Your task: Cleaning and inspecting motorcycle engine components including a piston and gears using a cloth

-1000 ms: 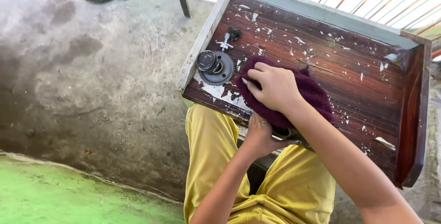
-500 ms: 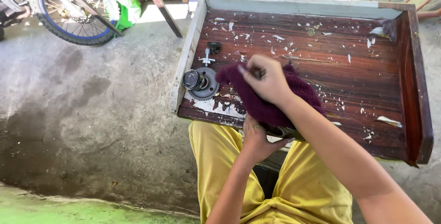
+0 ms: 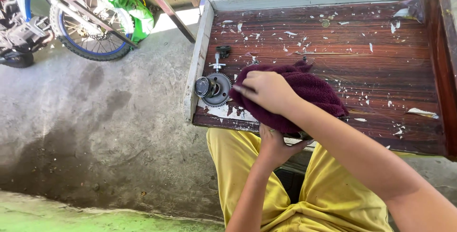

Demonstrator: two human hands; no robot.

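Note:
A maroon cloth [image 3: 312,94] is bunched at the front edge of a dark wooden tray [image 3: 404,60] that rests over my lap. My right hand [image 3: 266,89] lies on top of the cloth, fingers closed on it and pointing left. My left hand [image 3: 273,144] comes up from below the tray's front edge and grips the underside of the bundle; what the cloth wraps is hidden. Just left of the cloth sit a round metal gear [image 3: 218,89] with a dark cylindrical part [image 3: 203,87] on it, a small T-shaped metal piece [image 3: 217,65] and a small black cog [image 3: 223,50].
White paint flakes are scattered over the tray, which has raised rims on the left, back and right. Bare concrete floor [image 3: 95,132] lies to the left, with a bicycle wheel [image 3: 90,34], a green bag [image 3: 131,10] and a wooden stand's legs at the top left.
The view has drifted, so the tray sits lower and more to the right in frame. Both hands stay on the maroon cloth, and my right hand has shifted slightly on it.

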